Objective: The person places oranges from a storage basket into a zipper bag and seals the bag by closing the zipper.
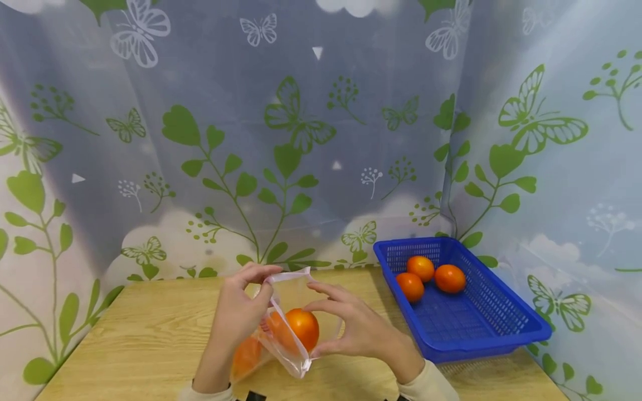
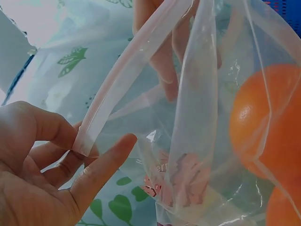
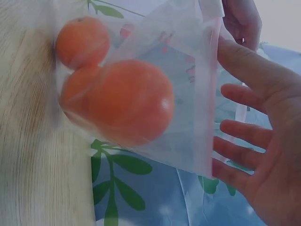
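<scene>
A clear zip bag [image 1: 291, 362] with a pinkish zip edge stands mouth up between the two hands in the head view. Several shiny orange-red round fruits [image 3: 136, 101] lie inside it; one fruit [image 1: 303, 328] shows through the mouth. My left hand [image 1: 239, 303] pinches the rim at the far left side, also plain in the left wrist view, where one finger of the left hand [image 2: 51, 165] points away from the rim. Spread across the other side of the mouth, my right hand [image 1: 351, 323] has its fingertips and thumb at the rim, fingers apart and loosely extended.
A blue plastic basket [image 1: 481, 328] stands on the right of the wooden table [image 1: 165, 323], with three orange-red fruits [image 1: 450, 278] toward its back left. Patterned cloth [image 1: 301, 184] with leaves and butterflies hangs behind the table and along its sides.
</scene>
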Tool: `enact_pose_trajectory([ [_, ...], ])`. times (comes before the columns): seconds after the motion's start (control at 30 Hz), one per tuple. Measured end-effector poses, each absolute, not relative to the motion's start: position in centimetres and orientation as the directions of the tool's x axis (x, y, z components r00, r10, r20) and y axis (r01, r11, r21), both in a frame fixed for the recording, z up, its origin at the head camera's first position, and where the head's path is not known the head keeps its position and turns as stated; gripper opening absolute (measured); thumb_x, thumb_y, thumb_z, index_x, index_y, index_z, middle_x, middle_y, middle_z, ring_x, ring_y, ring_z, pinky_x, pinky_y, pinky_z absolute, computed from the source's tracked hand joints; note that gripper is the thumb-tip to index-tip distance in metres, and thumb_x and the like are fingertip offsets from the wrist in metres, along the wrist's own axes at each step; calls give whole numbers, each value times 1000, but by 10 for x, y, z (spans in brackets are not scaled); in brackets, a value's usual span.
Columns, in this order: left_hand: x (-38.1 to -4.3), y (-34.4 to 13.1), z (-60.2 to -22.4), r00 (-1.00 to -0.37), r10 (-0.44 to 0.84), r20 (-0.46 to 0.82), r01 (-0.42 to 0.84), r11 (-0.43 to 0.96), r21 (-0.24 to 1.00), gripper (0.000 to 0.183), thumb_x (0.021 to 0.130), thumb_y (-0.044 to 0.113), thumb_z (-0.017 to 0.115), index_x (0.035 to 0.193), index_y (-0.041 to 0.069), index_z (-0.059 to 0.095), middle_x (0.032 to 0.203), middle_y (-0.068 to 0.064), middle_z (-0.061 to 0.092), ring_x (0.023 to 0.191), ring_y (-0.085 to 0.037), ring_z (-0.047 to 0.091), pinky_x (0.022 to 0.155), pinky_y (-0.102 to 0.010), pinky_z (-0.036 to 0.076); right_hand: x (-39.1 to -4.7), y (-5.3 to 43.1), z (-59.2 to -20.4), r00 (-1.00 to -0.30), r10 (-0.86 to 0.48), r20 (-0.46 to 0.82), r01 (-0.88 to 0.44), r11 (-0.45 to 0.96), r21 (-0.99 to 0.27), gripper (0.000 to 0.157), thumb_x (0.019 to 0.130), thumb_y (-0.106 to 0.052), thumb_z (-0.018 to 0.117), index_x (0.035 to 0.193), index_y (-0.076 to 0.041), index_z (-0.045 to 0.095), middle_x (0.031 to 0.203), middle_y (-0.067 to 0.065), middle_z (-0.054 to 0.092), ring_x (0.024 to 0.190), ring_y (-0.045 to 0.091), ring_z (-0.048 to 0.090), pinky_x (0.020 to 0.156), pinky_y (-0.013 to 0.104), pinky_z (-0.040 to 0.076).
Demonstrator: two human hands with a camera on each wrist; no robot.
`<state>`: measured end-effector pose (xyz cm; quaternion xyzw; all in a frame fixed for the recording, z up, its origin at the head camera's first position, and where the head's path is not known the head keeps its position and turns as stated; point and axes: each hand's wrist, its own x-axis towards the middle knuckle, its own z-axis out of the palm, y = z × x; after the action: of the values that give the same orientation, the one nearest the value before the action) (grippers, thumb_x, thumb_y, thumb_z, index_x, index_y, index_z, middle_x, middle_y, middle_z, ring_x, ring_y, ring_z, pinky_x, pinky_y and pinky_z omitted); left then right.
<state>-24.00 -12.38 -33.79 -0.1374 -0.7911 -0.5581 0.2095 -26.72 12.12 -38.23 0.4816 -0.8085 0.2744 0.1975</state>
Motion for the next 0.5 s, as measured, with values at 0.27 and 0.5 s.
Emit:
enact_pose_trajectory([
  [0.27,-243,-116,-343,-910,33,412,399,327,856,28,95,-6,58,115,4,75,107,-19,66,70,-20,67,64,-30,66,-274,127,-386,-522,-697,491,-852,413,-320,64,75,-41,91,129,-16,69,153,15,54,139,35,54,109,55,53],
  [0.5,-247,-112,-348,-920,55,388,386,308,870,27,95,-5,58,115,2,75,106,-17,66,77,-22,68,65,-29,66,-279,134,-386,-583,-699,414,-808,447,-383,54,78,-34,90,125,-17,71,149,12,59,140,35,54,112,57,50],
])
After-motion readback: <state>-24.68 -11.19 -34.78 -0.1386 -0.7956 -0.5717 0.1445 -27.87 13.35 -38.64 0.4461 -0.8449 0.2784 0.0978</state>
